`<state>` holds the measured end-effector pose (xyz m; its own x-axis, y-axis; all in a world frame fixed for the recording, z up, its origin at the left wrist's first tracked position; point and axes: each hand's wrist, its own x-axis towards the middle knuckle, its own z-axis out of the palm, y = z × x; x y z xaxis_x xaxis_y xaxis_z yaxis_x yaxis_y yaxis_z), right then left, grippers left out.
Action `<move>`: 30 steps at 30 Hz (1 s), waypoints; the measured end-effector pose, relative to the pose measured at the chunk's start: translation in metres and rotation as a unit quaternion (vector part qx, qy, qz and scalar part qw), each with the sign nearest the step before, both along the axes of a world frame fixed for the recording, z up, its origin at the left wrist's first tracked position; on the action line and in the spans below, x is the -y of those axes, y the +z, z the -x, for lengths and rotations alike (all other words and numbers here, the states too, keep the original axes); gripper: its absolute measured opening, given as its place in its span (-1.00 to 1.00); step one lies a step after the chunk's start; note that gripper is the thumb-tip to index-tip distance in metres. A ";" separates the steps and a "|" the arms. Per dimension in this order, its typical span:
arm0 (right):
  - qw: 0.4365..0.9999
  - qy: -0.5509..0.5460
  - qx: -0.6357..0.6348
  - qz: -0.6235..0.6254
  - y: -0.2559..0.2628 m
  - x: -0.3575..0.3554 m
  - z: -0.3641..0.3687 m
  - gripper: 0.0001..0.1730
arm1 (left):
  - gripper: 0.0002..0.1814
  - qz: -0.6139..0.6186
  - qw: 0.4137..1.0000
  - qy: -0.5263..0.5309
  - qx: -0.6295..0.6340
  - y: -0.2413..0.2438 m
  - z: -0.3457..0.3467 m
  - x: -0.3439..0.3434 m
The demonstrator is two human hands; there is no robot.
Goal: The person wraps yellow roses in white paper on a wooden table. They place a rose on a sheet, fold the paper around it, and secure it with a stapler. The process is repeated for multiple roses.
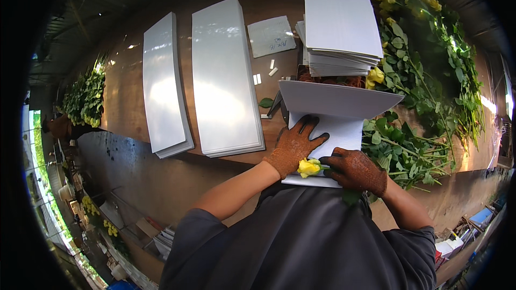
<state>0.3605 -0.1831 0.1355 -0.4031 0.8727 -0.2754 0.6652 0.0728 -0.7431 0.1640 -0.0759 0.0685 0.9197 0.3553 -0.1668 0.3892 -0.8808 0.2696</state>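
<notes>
A corrugated white cardboard sheet (342, 137) lies in front of me, with a raised grey-white board (338, 98) across its far end. My left hand (298, 145), in an orange-brown work glove, rests on the sheet's left side with its fingers spread. Low on the sheet, my gloved right hand (356, 169) grips a yellow rose (309, 167) just behind its bloom; the bloom points left, near my left wrist. Most of the stem is hidden by my right hand, and a leaf shows below it.
Cut yellow roses (423, 64) are heaped at the right. Beyond the raised board stands a stack of white cardboard sheets (342, 24). Two stacks of long white boards (219, 80) lie left, near a marked card (272, 36) and small white pieces (273, 71). More roses (86, 96) lie far left.
</notes>
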 end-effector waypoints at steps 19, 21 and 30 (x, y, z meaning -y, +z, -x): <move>0.978 0.123 -0.082 0.146 0.003 -0.020 -0.041 -0.58 | -0.57 0.198 0.975 -0.045 -0.094 0.034 0.008 -0.009; 0.979 0.036 -0.067 0.190 0.028 -0.039 -0.107 -0.59 | -0.59 0.193 0.976 -0.043 -0.095 0.032 0.008 -0.007; 0.839 -0.349 0.417 -0.026 -0.090 -0.178 -0.278 -0.49 | -0.55 0.209 0.975 -0.034 -0.073 0.020 0.013 -0.007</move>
